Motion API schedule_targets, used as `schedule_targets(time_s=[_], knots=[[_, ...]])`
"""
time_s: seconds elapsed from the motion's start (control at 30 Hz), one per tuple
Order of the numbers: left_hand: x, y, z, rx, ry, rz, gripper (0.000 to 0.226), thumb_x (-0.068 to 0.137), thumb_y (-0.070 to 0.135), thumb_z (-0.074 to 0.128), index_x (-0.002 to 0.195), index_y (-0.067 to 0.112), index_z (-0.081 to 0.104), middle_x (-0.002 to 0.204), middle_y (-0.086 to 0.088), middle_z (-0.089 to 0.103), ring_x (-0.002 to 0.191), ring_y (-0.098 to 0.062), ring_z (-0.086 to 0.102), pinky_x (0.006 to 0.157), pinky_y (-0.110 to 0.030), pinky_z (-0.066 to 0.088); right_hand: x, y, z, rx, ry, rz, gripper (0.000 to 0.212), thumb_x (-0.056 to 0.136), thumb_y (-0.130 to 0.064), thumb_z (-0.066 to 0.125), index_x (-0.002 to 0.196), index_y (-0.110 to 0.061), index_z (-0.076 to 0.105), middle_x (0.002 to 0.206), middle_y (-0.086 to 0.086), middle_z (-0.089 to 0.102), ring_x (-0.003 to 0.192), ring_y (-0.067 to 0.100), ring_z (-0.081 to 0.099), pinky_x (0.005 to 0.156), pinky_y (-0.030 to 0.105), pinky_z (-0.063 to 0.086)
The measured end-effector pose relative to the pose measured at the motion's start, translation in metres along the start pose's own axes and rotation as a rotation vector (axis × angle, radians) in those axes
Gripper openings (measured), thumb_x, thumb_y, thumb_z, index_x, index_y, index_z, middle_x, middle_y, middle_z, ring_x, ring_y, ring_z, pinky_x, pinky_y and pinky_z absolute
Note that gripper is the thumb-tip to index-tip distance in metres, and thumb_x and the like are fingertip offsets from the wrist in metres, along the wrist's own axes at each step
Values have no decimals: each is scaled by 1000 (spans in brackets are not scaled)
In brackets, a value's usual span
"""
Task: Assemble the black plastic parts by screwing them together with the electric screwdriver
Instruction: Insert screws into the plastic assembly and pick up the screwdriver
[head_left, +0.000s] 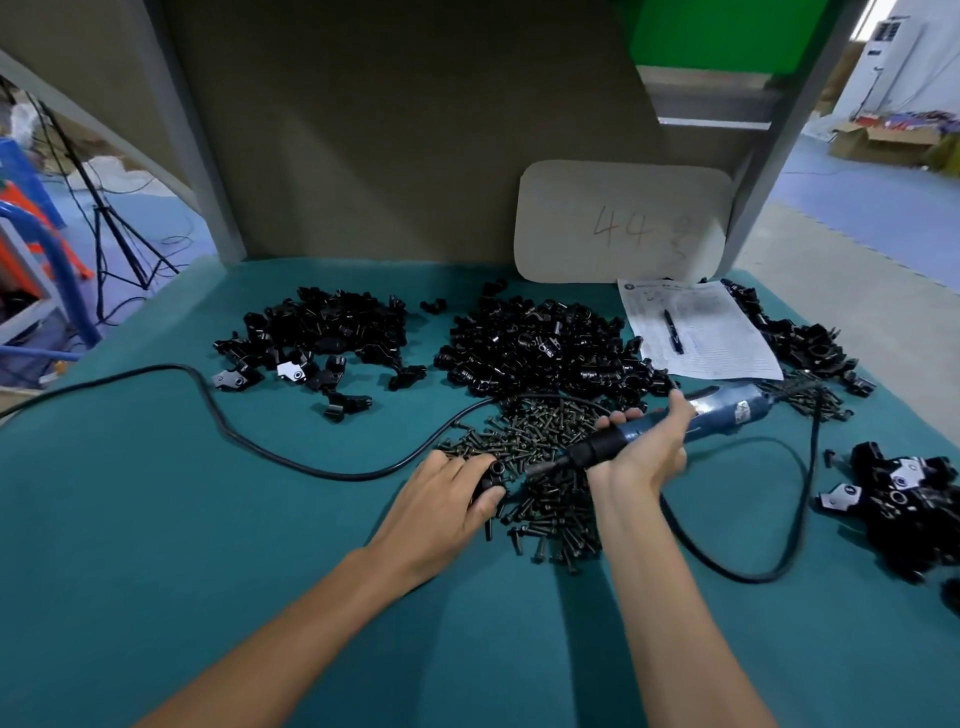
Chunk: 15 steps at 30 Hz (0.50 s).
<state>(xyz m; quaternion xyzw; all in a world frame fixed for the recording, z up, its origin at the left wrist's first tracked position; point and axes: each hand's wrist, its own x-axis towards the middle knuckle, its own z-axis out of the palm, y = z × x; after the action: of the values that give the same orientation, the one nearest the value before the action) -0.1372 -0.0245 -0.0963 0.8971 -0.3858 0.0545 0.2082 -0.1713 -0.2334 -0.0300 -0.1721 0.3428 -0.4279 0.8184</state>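
Small black plastic part (494, 474) mostly hidden under curled fingers of left hand (447, 499). Bit tip of blue electric screwdriver (727, 410) lost against dark metal screw heap (550, 436); contact with part unclear. Black power cord (166, 366) cut by left edge. Near-right pile of black parts (904, 504) cut by right edge. Print on white paper sheet (717, 332) unreadable.
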Motion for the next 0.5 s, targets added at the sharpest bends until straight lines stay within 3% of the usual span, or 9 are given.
schedule_targets(time_s=[0.2,0.5], knots=[[0,0,-1,-42,8,-14,59,101,65,13,138,28,44,105,15,57,92,-10,33,75,-29,33,-2,19,-3,-2,-6,-9,56,82,-48,81,106,-6,53,64,4,58,51,19,58,51,30,52],[1,0,-4,-98,-21,-30,46,104,60,21,129,30,45,95,17,51,91,-11,34,74,-32,38,0,11,-2,57,-23,16,55,83,-50,81,102,-6,54,66,5,58,53,19,59,54,31,54]])
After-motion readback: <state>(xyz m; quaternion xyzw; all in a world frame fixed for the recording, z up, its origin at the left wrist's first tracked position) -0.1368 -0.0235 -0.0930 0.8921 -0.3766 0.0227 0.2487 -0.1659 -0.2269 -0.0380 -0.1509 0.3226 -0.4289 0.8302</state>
